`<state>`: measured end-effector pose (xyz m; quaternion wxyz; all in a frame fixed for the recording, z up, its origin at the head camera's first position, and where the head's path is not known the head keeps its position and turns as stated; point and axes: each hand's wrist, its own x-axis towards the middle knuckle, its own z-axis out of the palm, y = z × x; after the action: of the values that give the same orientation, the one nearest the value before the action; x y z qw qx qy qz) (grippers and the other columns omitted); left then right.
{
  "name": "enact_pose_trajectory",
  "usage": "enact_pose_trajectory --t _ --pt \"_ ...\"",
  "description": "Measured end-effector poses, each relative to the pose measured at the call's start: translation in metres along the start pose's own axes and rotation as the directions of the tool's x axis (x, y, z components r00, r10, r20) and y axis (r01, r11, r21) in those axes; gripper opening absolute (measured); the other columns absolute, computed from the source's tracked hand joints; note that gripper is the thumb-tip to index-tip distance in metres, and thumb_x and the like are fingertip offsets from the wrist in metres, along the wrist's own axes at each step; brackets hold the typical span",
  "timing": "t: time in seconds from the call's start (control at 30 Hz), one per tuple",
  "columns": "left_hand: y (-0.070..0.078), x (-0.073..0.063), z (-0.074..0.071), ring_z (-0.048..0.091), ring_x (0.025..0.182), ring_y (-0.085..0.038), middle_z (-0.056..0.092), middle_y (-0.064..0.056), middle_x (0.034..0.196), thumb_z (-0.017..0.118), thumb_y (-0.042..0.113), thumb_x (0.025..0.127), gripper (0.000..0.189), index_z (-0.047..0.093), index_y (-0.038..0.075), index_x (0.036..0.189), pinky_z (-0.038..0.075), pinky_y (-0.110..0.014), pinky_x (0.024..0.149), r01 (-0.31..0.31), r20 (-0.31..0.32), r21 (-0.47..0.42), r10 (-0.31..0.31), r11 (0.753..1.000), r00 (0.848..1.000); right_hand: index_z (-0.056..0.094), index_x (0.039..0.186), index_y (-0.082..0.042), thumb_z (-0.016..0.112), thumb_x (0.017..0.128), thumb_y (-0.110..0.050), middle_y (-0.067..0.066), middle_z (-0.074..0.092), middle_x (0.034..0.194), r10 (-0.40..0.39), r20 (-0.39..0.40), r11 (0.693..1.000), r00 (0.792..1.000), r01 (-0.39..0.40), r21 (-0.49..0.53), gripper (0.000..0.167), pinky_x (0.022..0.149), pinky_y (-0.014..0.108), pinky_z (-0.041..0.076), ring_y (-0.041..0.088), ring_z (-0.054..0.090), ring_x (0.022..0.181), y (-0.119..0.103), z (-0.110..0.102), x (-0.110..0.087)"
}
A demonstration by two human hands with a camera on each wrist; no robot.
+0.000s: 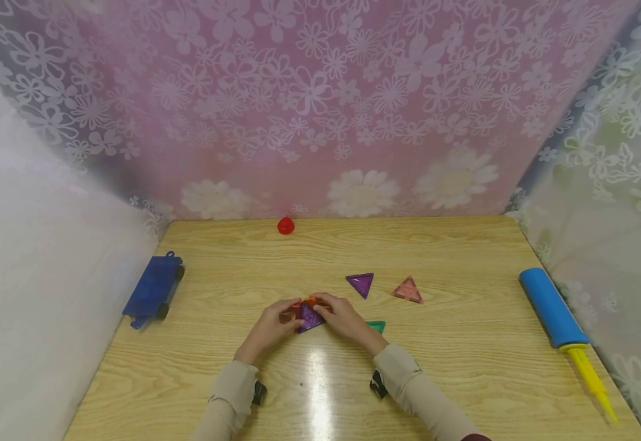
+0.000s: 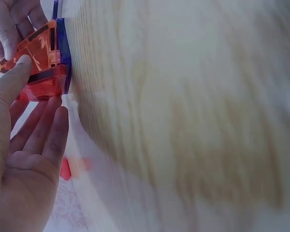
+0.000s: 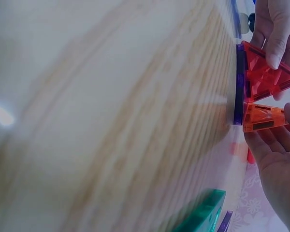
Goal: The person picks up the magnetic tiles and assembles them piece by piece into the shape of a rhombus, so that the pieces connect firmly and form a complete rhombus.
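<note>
A purple triangular magnetic tile (image 1: 310, 317) lies flat on the table between the two hands. Along its edges a red triangular tile (image 3: 263, 75) and an orange triangular tile (image 3: 262, 117) stand up, tilted toward each other. My left hand (image 1: 269, 327) pinches the red tile between thumb and fingers. The orange tile is pinched by my right hand (image 1: 348, 318), its thumb on the inner face. In the head view the hands cover much of both raised tiles. Partly behind the right wrist, a green tile (image 1: 378, 325) lies on the table.
Beyond the right hand lie another purple triangle (image 1: 361, 284) and a pale red triangle (image 1: 408, 290). A small red object (image 1: 285, 225) sits at the back edge. At left stands a blue toy wagon (image 1: 155, 288); at right lies a blue pump (image 1: 554, 306) with a yellow nozzle.
</note>
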<state>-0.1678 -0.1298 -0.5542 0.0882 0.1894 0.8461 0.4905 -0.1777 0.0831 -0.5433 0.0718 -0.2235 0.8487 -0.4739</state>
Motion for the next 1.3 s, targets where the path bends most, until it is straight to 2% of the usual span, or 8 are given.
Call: enact_pose_trajectory --t 0.13,0.27,0.57,0.9,1.3 --pt "-0.0002 0.0005 0.0006 0.062 0.105 -0.024 0.059 -0.013 0.126 0.07 0.017 0.087 0.048 0.056 0.005 0.131 0.053 -0.031 0.087 -0.013 -0.008 0.029 0.013 0.999 1.0 0.058 0.127 -0.003 0.052 0.099 -0.015 0.016 0.062 0.123 0.001 0.006 1.0 1.0 -0.001 -0.014 0.031 0.093 0.04 0.05 0.028 0.061 0.111 -0.0008 0.0002 0.0" --pt "0.0006 0.0007 0.0017 0.061 0.102 -0.02 0.059 -0.01 0.127 0.071 0.016 0.086 0.047 0.058 0.009 0.131 0.053 -0.029 0.085 0.0 -0.016 0.047 0.001 0.999 1.0 0.058 0.127 -0.005 0.052 0.099 -0.015 0.014 0.063 0.123 0.003 0.009 1.0 1.0 -0.003 -0.012 0.031 0.093 0.04 0.05 0.026 0.061 0.111 -0.0014 0.0004 -0.0006" --pt "0.0054 0.0004 0.0011 0.061 0.103 -0.021 0.057 -0.01 0.128 0.07 0.017 0.086 0.048 0.057 0.009 0.131 0.053 -0.031 0.085 0.031 -0.008 0.037 -0.03 0.999 1.0 0.058 0.129 -0.009 0.051 0.099 -0.02 0.01 0.062 0.125 -0.023 0.047 1.0 0.999 0.023 0.007 0.032 0.093 0.036 0.051 0.024 0.061 0.111 -0.0012 0.0003 -0.0016" --pt "0.0058 0.0018 0.0003 0.061 0.099 -0.02 0.057 -0.01 0.129 0.069 0.019 0.087 0.049 0.055 0.009 0.133 0.053 -0.026 0.08 0.021 0.004 0.063 -0.022 0.998 1.0 0.059 0.126 -0.006 0.054 0.098 -0.014 0.013 0.062 0.123 -0.021 0.058 1.0 0.998 0.021 -0.002 0.03 0.092 0.035 0.051 0.024 0.062 0.11 -0.0037 0.0017 -0.0015" --pt "0.0065 0.0001 0.0009 0.061 0.098 -0.022 0.058 -0.012 0.126 0.07 0.017 0.086 0.049 0.056 0.007 0.132 0.054 -0.032 0.082 -0.011 -0.006 0.077 0.012 0.997 1.0 0.059 0.125 -0.005 0.054 0.097 -0.012 0.013 0.063 0.122 -0.025 0.056 1.0 0.998 0.025 0.001 0.029 0.091 0.035 0.052 0.024 0.063 0.109 -0.004 0.0026 -0.0016"
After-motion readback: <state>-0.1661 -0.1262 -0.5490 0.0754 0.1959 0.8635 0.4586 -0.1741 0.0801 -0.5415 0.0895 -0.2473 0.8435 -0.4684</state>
